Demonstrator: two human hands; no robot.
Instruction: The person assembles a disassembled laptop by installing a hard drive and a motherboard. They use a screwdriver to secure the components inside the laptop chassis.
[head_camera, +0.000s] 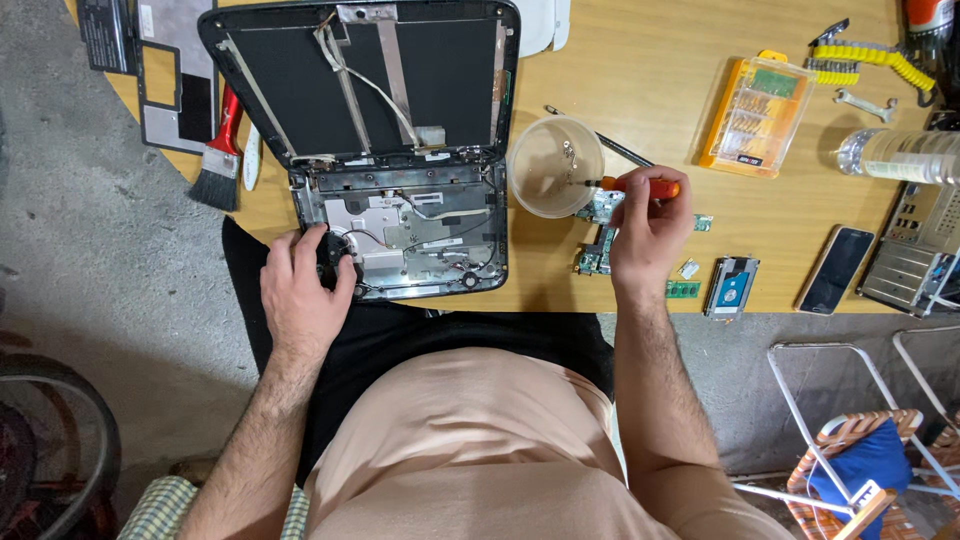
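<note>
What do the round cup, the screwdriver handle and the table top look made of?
Round cup: translucent whitish plastic, probably; the table tone shows through its wall. Screwdriver handle, in the right hand: glossy orange, likely plastic. Table top: yellowish wood or wood-look laminate, faint grain; which one I cannot tell.

Light: bright and soft all over
Shadows: small, under things on the tabletop (640, 60)
Picture: sharp in the middle, edges bend
</note>
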